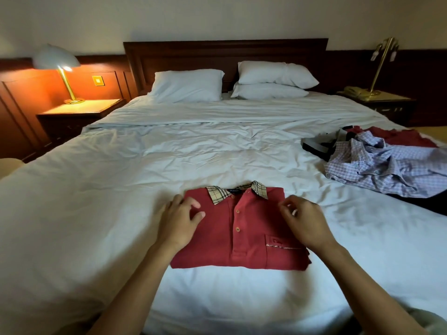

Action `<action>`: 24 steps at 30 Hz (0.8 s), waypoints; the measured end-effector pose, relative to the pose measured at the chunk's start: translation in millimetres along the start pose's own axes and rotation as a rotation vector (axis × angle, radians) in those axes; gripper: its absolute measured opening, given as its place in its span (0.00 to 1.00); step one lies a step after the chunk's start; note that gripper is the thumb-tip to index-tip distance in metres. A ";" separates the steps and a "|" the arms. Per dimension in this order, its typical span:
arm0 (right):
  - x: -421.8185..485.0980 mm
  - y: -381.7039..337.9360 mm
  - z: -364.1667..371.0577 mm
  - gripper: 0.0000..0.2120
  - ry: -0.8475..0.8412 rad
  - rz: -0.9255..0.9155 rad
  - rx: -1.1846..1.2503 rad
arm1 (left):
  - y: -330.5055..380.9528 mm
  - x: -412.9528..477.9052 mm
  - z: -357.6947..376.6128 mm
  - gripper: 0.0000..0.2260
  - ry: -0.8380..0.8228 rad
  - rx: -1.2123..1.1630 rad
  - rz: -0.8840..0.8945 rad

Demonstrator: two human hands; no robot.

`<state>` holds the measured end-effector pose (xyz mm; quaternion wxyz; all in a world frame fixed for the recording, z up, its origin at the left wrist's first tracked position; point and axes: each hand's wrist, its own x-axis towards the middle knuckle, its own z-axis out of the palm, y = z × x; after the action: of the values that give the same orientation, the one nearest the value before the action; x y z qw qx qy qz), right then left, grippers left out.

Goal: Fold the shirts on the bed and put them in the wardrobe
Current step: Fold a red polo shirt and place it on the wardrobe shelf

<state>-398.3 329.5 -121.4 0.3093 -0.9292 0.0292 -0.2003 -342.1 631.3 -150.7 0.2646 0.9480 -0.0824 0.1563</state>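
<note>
My L hand (180, 222) rests loose-fingered on the top-left corner of the folded dark-red knit polo shirt w/ plaid collar (217, 245), thumb on the cloth, gripping nothing. My R hand (303, 221) is over its top-right corner, fingers lightly curled, nothing in them; contact unclear, bit blurred. Shirt lies flat btwn both hands, collar away from me, on the rumpled white bed (145, 165). Far R: crumpled blue-white checked shirt (387, 170), a dark-red garment (399, 137) behind it.
</note>
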 end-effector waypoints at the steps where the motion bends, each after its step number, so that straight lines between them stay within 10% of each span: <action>1: 7.5 -4.7 9.8 0.07 -0.044 -0.069 -0.007 | 3.7 8.8 6.7 0.13 -0.051 -0.004 0.057; 8: 31.7 -5.8 77.8 0.25 -0.555 -0.220 -0.378 | 2.5 31.4 49.8 0.35 -0.406 0.270 0.121; 16: 59.7 -7.2 94.3 0.25 -0.654 -0.278 -0.359 | -13.6 42.2 61.7 0.29 -0.318 0.187 0.126; 20: 58.1 7.0 91.9 0.25 -0.426 -0.255 -0.192 | -18.9 45.4 62.5 0.29 -0.311 0.180 0.130; 24: 51.4 14.3 89.0 0.47 -0.467 -0.146 -0.364 | -18.4 47.0 64.1 0.36 -0.328 0.251 0.174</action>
<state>-315.5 358.9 -176.4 0.1206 -0.9899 -0.0741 0.0054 -277.5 609.7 -195.4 0.1133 0.9756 -0.1856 0.0311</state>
